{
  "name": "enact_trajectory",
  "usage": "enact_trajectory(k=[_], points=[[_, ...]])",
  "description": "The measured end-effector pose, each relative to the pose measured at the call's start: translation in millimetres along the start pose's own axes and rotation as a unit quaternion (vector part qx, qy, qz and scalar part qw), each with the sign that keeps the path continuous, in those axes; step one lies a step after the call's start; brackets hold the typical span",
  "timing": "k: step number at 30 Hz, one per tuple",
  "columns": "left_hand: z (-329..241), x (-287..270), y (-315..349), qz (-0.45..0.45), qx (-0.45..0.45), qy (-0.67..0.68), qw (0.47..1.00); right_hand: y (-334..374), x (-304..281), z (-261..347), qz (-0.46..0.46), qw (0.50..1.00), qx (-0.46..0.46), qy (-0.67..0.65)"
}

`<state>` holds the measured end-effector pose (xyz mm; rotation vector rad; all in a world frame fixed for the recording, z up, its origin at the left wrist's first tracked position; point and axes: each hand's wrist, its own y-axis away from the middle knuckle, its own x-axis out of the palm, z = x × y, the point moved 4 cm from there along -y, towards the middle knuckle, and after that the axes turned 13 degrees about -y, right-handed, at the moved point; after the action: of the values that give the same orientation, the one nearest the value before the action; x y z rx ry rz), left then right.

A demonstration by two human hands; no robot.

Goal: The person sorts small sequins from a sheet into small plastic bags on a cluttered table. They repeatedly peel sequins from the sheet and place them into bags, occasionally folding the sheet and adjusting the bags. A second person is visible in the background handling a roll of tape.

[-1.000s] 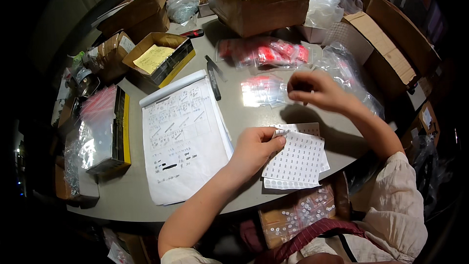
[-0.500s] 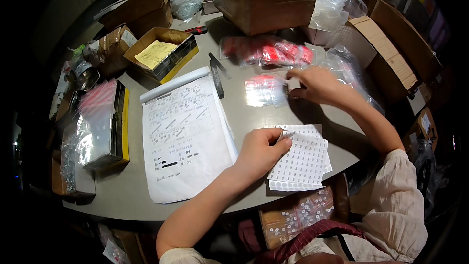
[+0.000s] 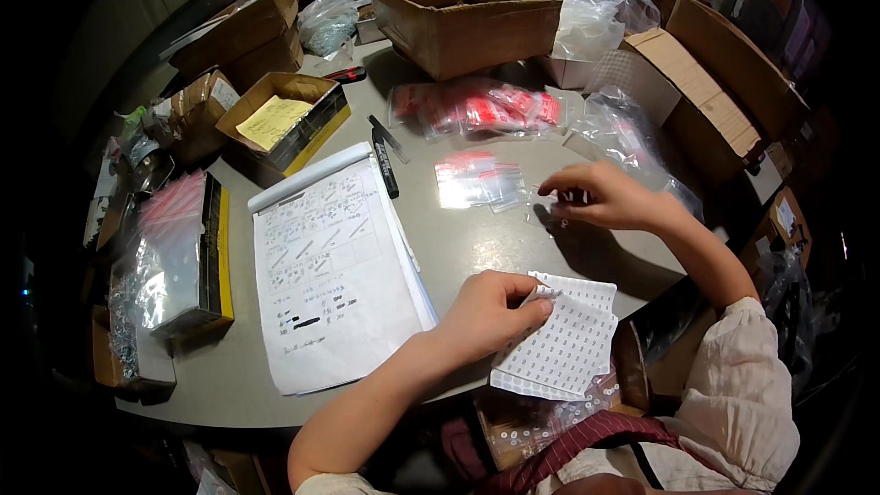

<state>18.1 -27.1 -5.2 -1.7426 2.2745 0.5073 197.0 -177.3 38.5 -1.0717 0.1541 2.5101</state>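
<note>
My left hand (image 3: 490,316) pinches a few white label sheets (image 3: 564,339) between thumb and fingers. Rows of small round printed stickers cover the sheets, which reach past the table's near edge. To the right, my right hand (image 3: 612,200) hovers low over the table, thumb and forefinger apart. Tiny pale bits (image 3: 539,213) lie close to its fingertips, too small to make out. Just left of that hand lies a small stack of clear zip bags (image 3: 478,181) with red strips. Behind it are bundles of red-topped zip bags (image 3: 490,108).
A written paper pad (image 3: 335,284) and a black marker (image 3: 385,163) lie left of centre. Beyond stand an open cardboard box (image 3: 463,32) and a smaller box with a yellow note (image 3: 275,119). At far left, more zip bags (image 3: 179,238) fill a box. Small white discs (image 3: 541,426) lie below the table edge.
My right hand has moved back from the small bag stack, toward me, its fingers lower over the table. The label sheets in my left hand have shifted nearer to me. The whole view has shifted slightly.
</note>
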Motion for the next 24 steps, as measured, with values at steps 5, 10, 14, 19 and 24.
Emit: enact_trajectory(k=[5, 10, 14, 19, 24], points=[[2, 1, 0, -0.012, 0.010, 0.034, 0.999, -21, 12, 1, -0.028, 1.000, 0.006, -0.005], [10, 6, -4, -0.006, 0.022, 0.064, 0.998, -21, 31, -8, -0.081, 0.979, -0.026, 0.185], [17, 9, -4, -0.017, 0.007, 0.114, 0.993, -29, 4, -1, -0.043, 0.973, 0.148, 0.169], [28, 11, -9, -0.040, 0.008, 0.138, 0.990, -1, 3, 37, -0.042, 0.997, 0.026, 0.057], [24, 8, -8, -0.035, -0.003, 0.146, 0.989, 29, 33, 75, 0.028, 0.998, -0.030, -0.057]])
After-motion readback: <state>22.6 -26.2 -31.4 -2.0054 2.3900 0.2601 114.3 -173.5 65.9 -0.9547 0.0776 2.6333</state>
